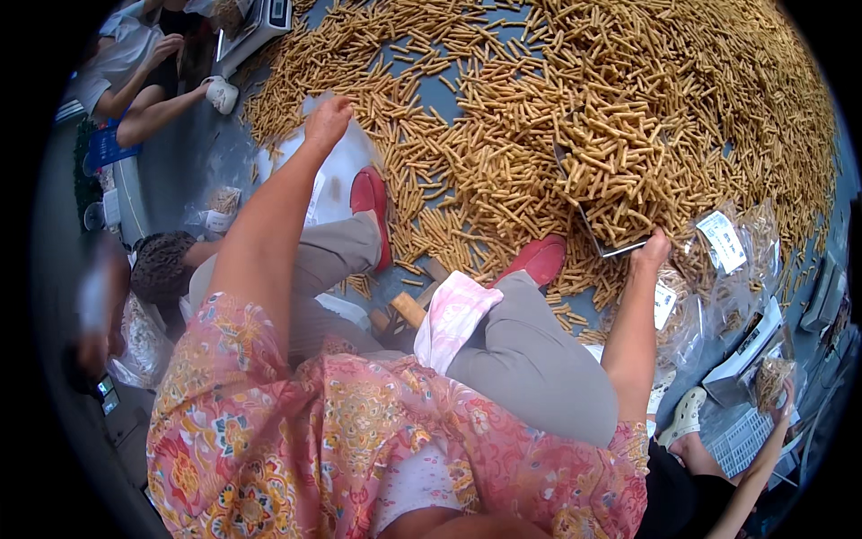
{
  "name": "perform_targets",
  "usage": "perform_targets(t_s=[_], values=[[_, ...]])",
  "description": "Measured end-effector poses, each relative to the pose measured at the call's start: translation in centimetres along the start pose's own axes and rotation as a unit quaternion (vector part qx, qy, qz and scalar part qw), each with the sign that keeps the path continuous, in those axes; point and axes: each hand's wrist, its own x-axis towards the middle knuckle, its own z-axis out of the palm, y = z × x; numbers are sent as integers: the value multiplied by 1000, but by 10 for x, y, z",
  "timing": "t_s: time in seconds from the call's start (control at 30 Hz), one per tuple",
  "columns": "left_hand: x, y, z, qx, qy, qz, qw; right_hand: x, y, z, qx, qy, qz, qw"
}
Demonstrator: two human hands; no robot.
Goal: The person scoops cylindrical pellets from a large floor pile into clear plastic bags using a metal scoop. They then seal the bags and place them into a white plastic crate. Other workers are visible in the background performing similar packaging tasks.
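My right hand grips the near edge of a metal scoop, which is heaped with short golden-brown stick snacks. The heap hides most of the scoop, and only its near rim and part of its left side show. My left hand is curled at the upper edge of a translucent plastic bag, with its fingertips partly hidden. This bag lies beyond my left shoe and bears a white label. Loose sticks cover the floor between my hands.
Filled, labelled clear bags stand right of the scoop. Digital scales sit at upper left and lower right. A co-worker's hand holds a filled bag at right; another person sits at upper left. My red shoes touch the sticks.
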Motion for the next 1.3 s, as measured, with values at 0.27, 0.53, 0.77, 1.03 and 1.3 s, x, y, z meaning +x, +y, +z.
perform_targets(t_s=[0.27, 0.53, 0.77, 1.03, 1.3], values=[[-17, -115, 20, 103, -124, -299, 941, 17, 0, 25, -185, -59, 15, 981], [-7, -22, 86, -13, 12, -274, 962, 35, -15, 5, -234, -55, 100, 966], [-2, -69, 97, -85, 21, -174, 981, -9, -67, 13, -265, -99, 77, 956], [-3, 16, 65, -168, 135, 79, 973, -71, -116, 75, -227, -80, -120, 963], [-40, 146, 40, -118, 15, 310, 943, -150, -30, 234, -373, -423, -8, 826]])
